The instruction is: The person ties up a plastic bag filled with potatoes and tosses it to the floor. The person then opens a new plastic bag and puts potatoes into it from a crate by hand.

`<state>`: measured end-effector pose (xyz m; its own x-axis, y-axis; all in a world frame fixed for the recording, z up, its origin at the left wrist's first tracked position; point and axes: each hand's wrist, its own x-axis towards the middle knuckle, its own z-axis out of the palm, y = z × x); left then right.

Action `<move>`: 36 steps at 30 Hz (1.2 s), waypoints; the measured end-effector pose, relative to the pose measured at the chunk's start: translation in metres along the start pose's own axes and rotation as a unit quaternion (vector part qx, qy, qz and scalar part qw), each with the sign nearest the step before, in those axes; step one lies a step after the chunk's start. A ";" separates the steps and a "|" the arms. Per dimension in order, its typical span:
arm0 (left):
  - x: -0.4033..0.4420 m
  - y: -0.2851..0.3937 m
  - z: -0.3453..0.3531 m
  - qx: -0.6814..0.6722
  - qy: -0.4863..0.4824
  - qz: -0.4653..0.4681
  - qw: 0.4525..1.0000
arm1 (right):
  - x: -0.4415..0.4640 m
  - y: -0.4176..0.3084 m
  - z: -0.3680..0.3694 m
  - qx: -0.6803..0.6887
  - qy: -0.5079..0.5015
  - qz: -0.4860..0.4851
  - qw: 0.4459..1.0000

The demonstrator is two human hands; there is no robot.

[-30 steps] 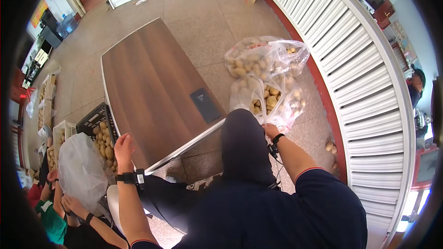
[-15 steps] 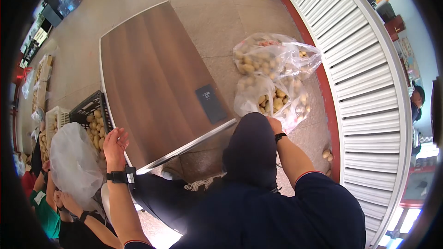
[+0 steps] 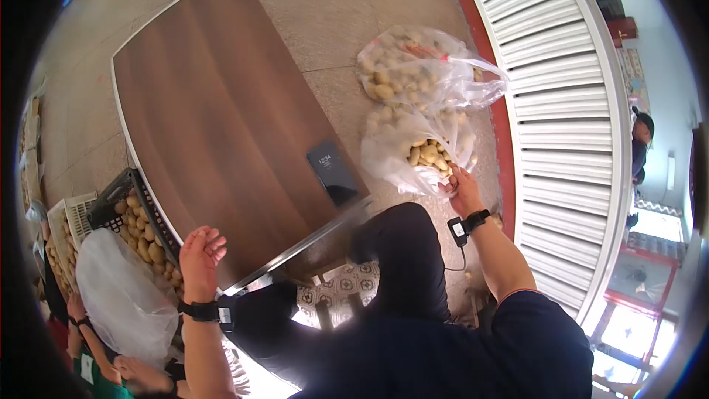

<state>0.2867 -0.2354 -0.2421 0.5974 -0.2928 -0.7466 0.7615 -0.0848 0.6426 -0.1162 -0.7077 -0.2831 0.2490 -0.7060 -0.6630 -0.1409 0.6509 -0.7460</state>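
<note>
My right hand (image 3: pixel 464 192) is at the near rim of an opened clear plastic bag (image 3: pixel 388 151), its fingers closed on the edge of the plastic. Inside that bag, yellow-brown potatoes (image 3: pixel 430 155) show through the opening. Just behind it lies a second plastic bag of potatoes (image 3: pixel 413 66) with its top gathered toward the wall side. Over the near left corner of the brown wood-grain table (image 3: pixel 221 125) I hold my left hand (image 3: pixel 201 262) raised, fingers loosely curled and a little apart, nothing visible in it.
A phone (image 3: pixel 332 171) lies on the table's near right part. Left of the table stand a black crate (image 3: pixel 111 196) of potatoes and a cloudy plastic bag (image 3: pixel 118 288). A co-worker's hands (image 3: pixel 144 373) are at lower left. A white radiator (image 3: pixel 569 133) lines the right.
My right hand has come out from behind my knee and risen along the bag's near rim. The left hand has shifted slightly right and down in view. My view has tilted and moved closer.
</note>
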 end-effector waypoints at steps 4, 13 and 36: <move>-0.032 0.007 0.024 -0.016 0.003 -0.058 0.998 | -0.039 -0.026 -0.023 0.057 0.047 -0.016 0.997; -0.164 0.056 0.078 0.041 0.003 -0.122 0.992 | -0.116 -0.122 -0.051 -0.176 0.121 0.015 0.977; -0.285 0.161 0.222 0.206 0.003 -0.118 0.971 | -0.240 -0.193 -0.118 -0.344 0.120 0.007 0.931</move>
<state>0.1833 -0.3769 0.1128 0.4209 -0.2131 -0.8817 0.7128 -0.5235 0.4668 -0.2613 -0.6968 0.0123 0.0328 -0.7943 -0.6067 -0.7441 0.3858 -0.5453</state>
